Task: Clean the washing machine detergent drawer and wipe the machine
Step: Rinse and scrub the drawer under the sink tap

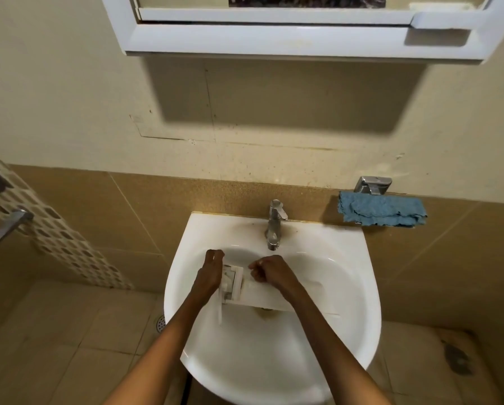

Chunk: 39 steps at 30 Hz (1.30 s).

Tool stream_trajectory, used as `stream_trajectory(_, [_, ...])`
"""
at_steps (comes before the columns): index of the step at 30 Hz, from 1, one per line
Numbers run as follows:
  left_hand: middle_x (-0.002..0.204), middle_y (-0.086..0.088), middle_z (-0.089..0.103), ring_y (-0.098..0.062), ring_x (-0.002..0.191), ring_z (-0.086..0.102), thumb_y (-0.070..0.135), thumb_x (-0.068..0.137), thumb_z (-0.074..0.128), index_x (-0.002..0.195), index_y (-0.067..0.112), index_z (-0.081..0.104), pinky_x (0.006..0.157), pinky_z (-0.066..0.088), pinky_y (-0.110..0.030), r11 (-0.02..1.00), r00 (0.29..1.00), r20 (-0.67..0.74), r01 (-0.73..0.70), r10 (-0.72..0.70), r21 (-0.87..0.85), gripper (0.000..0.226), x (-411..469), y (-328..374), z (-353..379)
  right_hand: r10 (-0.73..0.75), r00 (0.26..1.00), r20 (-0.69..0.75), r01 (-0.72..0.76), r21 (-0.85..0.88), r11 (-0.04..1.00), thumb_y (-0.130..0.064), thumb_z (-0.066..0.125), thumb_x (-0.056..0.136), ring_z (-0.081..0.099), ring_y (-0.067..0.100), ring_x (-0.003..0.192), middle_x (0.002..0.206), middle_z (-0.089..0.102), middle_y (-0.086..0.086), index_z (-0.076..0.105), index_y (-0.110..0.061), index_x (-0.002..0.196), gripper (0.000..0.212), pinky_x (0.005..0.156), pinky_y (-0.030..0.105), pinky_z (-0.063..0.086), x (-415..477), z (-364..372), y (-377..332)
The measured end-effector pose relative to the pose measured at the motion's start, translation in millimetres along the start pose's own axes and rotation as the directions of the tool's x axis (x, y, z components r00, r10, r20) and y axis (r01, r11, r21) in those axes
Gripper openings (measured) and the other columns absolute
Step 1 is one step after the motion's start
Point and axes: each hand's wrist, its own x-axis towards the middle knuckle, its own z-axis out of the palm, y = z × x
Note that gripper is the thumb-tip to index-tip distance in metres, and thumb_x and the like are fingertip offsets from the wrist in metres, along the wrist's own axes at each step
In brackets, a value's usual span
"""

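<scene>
The detergent drawer point(262, 296) is gripped by the left hand point(209, 273); what the curled right hand point(269, 270) holds cannot be told. If wet, it could be dropped.

hands point(211, 273) point(269, 271) 2 | detergent drawer point(259, 296) 1 | sink point(358, 267) 1 | tap point(274, 223) 1 | blue cloth point(382, 213) 1

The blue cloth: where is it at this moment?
In the head view, the blue cloth is against the tiled wall, right of the tap, under a chrome holder.
</scene>
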Motion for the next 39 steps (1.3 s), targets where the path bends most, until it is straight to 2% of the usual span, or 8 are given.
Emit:
stream_trajectory(4, [0.118,-0.011,0.051,-0.027,0.1,0.05,0.033,0.101,0.021,0.128,0.009,0.037,0.087,0.036,-0.033,1.0,0.998,-0.062,-0.001,0.001,-0.011,0.039,-3.4,2.6,4.0,-0.157,0.959,-0.237,0.023,-0.486,0.874,-0.005,0.042,0.092,0.056,0.027,0.111,0.116,0.063,0.014,0.066,0.002,0.108,0.03,0.095,0.026,0.038,-6.7,-35.3,23.2])
stream_trajectory(8, [0.124,-0.016,0.052,-0.035,0.113,0.049,0.036,0.101,0.02,0.136,0.012,0.033,0.091,0.034,-0.037,0.997,0.993,-0.1,0.054,-0.06,-0.061,0.044,-10.4,3.5,10.1,-0.281,0.945,-0.167,0.0,-0.86,0.51,-0.011,0.039,0.094,0.051,0.027,0.116,0.124,0.057,0.014,0.061,-0.004,0.116,0.032,0.095,0.029,0.037,-14.6,-24.1,31.7])
stream_trajectory(13, [0.12,-0.012,0.053,-0.03,0.108,0.05,0.042,0.098,0.03,0.134,0.012,0.033,0.092,0.036,-0.037,0.993,0.992,-0.092,0.079,-0.087,-0.09,0.047,-11.1,0.4,10.6,-0.469,0.879,0.082,0.341,-0.797,0.499,-0.008,0.041,0.093,0.053,0.028,0.108,0.116,0.057,0.011,0.061,-0.007,0.113,0.029,0.089,0.034,0.038,-19.2,25.6,40.8])
stream_trajectory(18, [0.11,-0.014,0.056,-0.024,0.094,0.05,0.036,0.097,0.037,0.133,0.01,0.034,0.089,0.038,-0.036,0.997,0.991,-0.118,0.058,-0.064,-0.054,0.045,-15.5,-0.3,15.7,-0.424,0.884,-0.198,0.063,-0.848,0.527,-0.038,0.008,0.08,0.062,0.035,0.084,0.088,0.063,0.016,0.068,-0.005,0.088,0.069,0.075,0.038,0.043,-21.1,-41.1,74.2])
stream_trajectory(22, [0.117,-0.018,0.057,-0.028,0.097,0.052,0.036,0.099,0.032,0.134,0.01,0.033,0.093,0.039,-0.038,0.999,0.991,-0.123,0.036,-0.041,-0.04,0.044,-20.4,-2.1,17.7,-0.39,0.909,-0.147,0.04,-0.9,0.434,-0.01,0.04,0.065,0.057,0.028,0.043,0.054,0.057,0.007,0.063,-0.014,0.055,0.025,0.046,0.028,0.043,-23.8,-3.5,58.3])
stream_trajectory(30, [0.105,-0.012,0.056,-0.016,0.076,0.05,0.037,0.093,0.037,0.13,0.009,0.037,0.081,0.037,-0.03,0.996,0.985,-0.165,-0.057,0.044,-0.071,0.047,-38.6,-1.8,15.8,-0.437,0.874,0.211,0.4,-0.823,0.404,-0.059,0.004,0.09,0.051,0.017,0.119,0.132,0.054,-0.001,0.045,-0.022,0.136,0.072,0.099,0.026,0.036,-39.0,-29.6,77.8])
stream_trajectory(35, [0.077,0.001,0.054,-0.005,0.066,0.049,0.041,0.076,0.028,0.125,0.011,0.038,0.065,0.036,-0.029,0.989,0.976,-0.203,-0.103,0.079,-0.108,0.059,-48.6,-3.6,18.6,-0.447,0.893,-0.042,0.121,-0.936,0.33,-0.037,0.024,0.087,0.067,0.023,0.075,0.08,0.069,0.004,0.072,-0.012,0.087,0.054,0.075,0.03,0.054,-43.3,-45.9,96.7])
stream_trajectory(39, [0.09,-0.005,0.054,-0.018,0.073,0.049,0.044,0.072,0.025,0.125,0.012,0.037,0.075,0.033,-0.029,0.993,0.984,-0.173,-0.062,0.044,-0.102,0.063,-42.7,-1.2,17.3,-0.539,0.842,-0.019,0.196,-0.92,0.339,-0.024,0.035,0.08,0.063,0.013,0.056,0.062,0.066,-0.005,0.071,-0.022,0.07,0.037,0.059,0.019,0.05,-39.4,-10.5,76.5])
